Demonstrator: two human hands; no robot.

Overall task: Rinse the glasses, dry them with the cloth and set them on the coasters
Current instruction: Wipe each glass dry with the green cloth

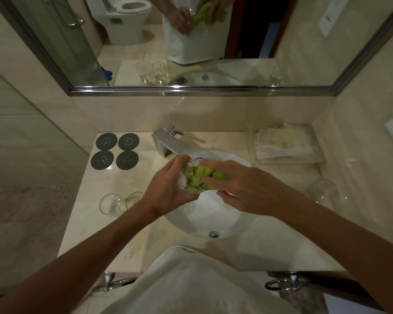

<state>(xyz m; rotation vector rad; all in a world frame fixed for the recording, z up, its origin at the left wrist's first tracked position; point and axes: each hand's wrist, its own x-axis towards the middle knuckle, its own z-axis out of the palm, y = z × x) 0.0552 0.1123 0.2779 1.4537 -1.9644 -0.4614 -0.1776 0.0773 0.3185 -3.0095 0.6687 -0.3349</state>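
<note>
Left hand: the left hand point(168, 184) is wrapping its fingers round a clear glass point(188, 175), holding it over the sink basin point(213, 214), dead centre of the view.
Right hand: the right hand point(238, 189) is pinching the green cloth point(202, 175) and stuffing it into the glass's mouth; fingers curled on the fabric.
Step in hand: drying, by my reading, with the cloth working inside the glass.
Glass axis: it is lying tipped on its side, mouth pointing toward three o'clock at the right hand, base tucked in the left palm.
Coasters: four dark round coasters point(115, 150) are sitting in a square at ten o'clock from the hands, all four bare.
Key relation: the coasters are lying off to the left and farther back, so the left hand, already gripping the glass, is the nearer one for the set-down; the glass will need turning upright first.
Waiting glasses: two glasses point(120, 202) are standing at eight o'clock on the counter point(100, 223), just beside the left wrist; another glass point(322, 190) is standing at three o'clock, well apart.
Tap: the chrome tap point(169, 142) is standing at twelve o'clock; no water is showing.
Progress: early going, I'd say, with no glass placed yet.
</note>
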